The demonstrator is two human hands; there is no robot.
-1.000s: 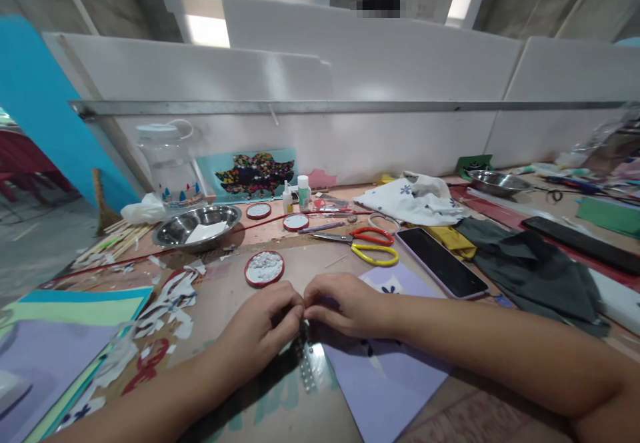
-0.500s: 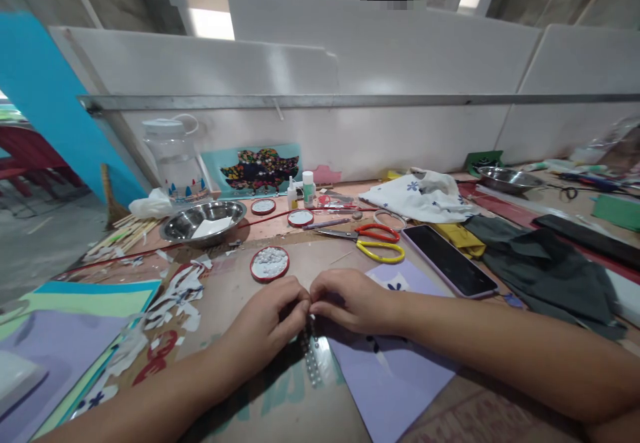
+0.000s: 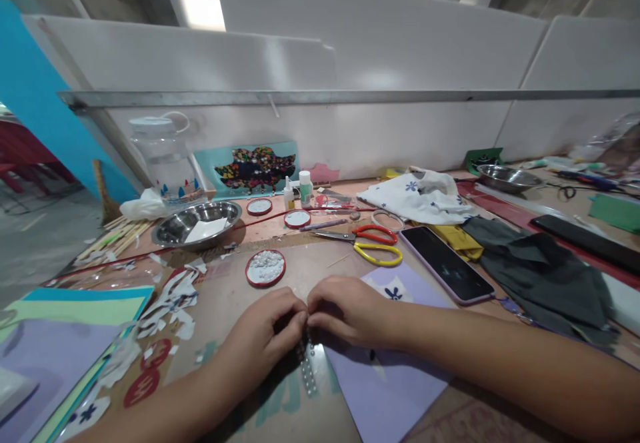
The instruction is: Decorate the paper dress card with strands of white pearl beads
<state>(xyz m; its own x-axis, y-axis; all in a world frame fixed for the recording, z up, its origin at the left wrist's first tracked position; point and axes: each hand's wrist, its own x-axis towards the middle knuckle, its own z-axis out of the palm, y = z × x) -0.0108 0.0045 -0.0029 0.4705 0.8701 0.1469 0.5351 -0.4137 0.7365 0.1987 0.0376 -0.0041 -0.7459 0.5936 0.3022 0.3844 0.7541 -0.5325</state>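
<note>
My left hand (image 3: 270, 330) and my right hand (image 3: 345, 311) meet fingertip to fingertip, both closed in a pinch. Between them they grip the upper end of a strip of small pearl beads (image 3: 308, 371), which hangs down over the clear table cover; the pinched end itself is hidden by my fingers. Under my right hand and wrist lies a sheet of purple paper (image 3: 385, 390) bearing white pieces with dark blue flowers (image 3: 393, 292). Just beyond my left hand is a red-rimmed lid (image 3: 265, 268) heaped with loose white beads.
Scissors (image 3: 375, 252), a phone (image 3: 447, 263) and dark cloth (image 3: 545, 276) lie to the right. Further back are glue bottles (image 3: 305, 190), a steel bowl (image 3: 227, 215), a water jug (image 3: 165, 156) and patterned white cloth (image 3: 425, 193). Paper scraps (image 3: 173, 303) and coloured sheets (image 3: 65, 350) lie left.
The view has shifted slightly, and both hands appear a little lower in it. They keep the same pinch on the bead strip.
</note>
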